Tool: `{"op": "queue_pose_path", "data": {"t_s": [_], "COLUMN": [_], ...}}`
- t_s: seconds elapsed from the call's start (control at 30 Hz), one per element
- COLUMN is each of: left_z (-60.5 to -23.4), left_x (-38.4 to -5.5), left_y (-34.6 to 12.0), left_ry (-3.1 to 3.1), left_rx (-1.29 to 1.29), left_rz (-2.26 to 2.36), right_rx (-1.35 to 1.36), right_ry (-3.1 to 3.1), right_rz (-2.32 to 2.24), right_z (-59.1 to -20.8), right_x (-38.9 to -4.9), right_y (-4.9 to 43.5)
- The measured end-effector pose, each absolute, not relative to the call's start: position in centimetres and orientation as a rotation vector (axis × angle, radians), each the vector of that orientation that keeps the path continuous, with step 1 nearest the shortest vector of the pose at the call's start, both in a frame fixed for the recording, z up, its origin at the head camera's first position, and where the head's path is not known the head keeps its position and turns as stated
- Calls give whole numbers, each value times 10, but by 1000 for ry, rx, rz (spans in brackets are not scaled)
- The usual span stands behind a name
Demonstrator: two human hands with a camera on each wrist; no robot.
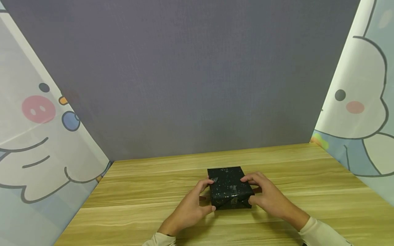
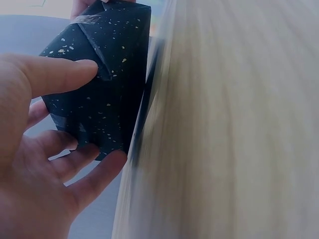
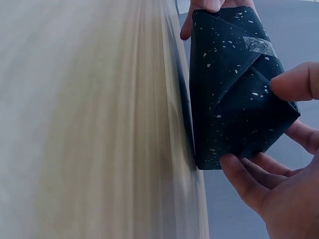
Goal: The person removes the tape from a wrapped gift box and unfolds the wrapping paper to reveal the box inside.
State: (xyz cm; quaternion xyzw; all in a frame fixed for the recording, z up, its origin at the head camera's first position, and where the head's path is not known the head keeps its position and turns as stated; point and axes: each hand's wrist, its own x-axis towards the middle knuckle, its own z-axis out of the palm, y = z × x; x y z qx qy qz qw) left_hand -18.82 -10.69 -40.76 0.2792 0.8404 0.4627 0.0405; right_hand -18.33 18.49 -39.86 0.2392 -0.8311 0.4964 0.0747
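A small box wrapped in black paper with light speckles sits low over the wooden table, between both hands. Strips of clear tape hold its folded paper ends. My left hand grips the box's left side, thumb at the near corner and index finger on the top edge. In the left wrist view the left thumb lies across a folded flap. My right hand holds the opposite side, its thumb by the near right corner and its index finger on top. The other right fingers curl at the far end.
The wooden table runs back to a tall grey panel. Cartoon-printed sheets stand at the left and right sides.
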Motion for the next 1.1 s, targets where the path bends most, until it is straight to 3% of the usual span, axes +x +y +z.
{"op": "queue_pose_path", "data": {"t_s": [0.3, 1.1], "left_z": [-408, -410], "left_x": [-190, -191], "left_y": [-107, -107], "left_ry": [2550, 2440], "left_rx": [845, 897], "left_rz": [1448, 1544], "right_rx": [776, 571], "right_ry": [-2464, -2596], "right_rz": [1453, 1455], "right_z": [-400, -399], "right_x": [-184, -187], "right_y": [186, 184]}}
